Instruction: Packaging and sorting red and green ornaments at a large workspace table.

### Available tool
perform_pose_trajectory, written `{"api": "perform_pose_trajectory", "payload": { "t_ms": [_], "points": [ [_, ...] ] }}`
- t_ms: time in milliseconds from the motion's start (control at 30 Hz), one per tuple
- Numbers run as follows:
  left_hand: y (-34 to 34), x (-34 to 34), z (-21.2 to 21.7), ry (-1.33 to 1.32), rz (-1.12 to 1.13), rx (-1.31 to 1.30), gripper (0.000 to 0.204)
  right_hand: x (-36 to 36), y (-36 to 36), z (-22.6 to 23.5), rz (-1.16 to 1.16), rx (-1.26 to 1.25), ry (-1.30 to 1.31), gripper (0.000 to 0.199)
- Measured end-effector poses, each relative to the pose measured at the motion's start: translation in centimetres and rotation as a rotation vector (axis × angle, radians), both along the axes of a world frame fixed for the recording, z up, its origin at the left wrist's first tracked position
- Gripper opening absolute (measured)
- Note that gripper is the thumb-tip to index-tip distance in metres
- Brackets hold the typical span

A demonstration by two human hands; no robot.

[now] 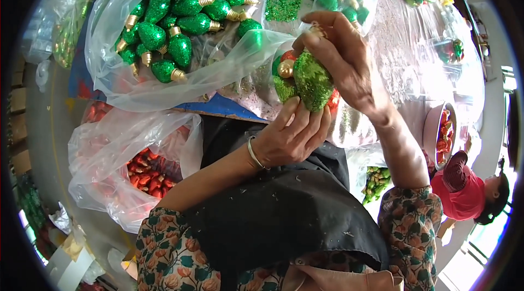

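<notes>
Green glitter is front and centre: your left hand point(289, 135) comes up from six o'clock and closes its fingers around the base of a glitter-coated green bulb ornament point(312, 81), just past the middle of the view. Your right hand point(344, 56) arches over from three o'clock, fingers curled down onto the top of that same bulb, so both hands grip it at once. Tucked against it at nine o'clock sits a small gold ball point(285, 68), with bits of red ornament showing beside it, all bunched inside a clear plastic bag point(256, 53).

Up at eleven o'clock, a big clear bag point(109, 67) lies open, heaped with more green glitter bulbs point(180, 12) with gold screw caps. Down at eight o'clock another clear bag point(103, 143) holds red bulbs point(147, 173). Loose green glitter point(283, 7) dusts the plastic at twelve o'clock. A silver bangle point(254, 153) rings your left wrist, and a black apron point(284, 214) covers your lap at six o'clock. Over at four o'clock, another person in a red top point(464, 192) sits beside the table.
</notes>
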State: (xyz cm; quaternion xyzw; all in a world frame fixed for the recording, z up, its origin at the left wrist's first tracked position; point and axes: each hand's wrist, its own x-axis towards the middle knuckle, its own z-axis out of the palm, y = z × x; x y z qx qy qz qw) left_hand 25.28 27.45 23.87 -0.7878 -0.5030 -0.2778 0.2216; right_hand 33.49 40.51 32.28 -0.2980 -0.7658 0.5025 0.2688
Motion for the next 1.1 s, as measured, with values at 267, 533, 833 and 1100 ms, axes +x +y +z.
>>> {"api": "perform_pose_trajectory", "payload": {
  "t_ms": [267, 533, 833, 1100],
  "points": [
    [-0.5, 0.3, -1.2, -0.047, 0.001, 0.103, 0.028, -0.5, 1.6, -3.0, 0.097, 0.390, -0.129, 0.027],
    [-0.3, 0.0, -1.3, -0.112, -0.059, 0.131, 0.026, 0.5, 2.5, -1.3, 0.014, -0.150, 0.019, 0.027],
    [0.4, -0.1, 1.3, -0.058, -0.048, -0.098, 0.024, 3.0, 3.8, 1.3, 0.143, 0.372, -0.440, 0.033],
    [-0.3, 0.7, 1.2, 0.017, 0.014, -0.089, 0.022, 0.0, 0.9, 0.5, 0.408, 1.066, -1.024, 0.033]
  ]
}}
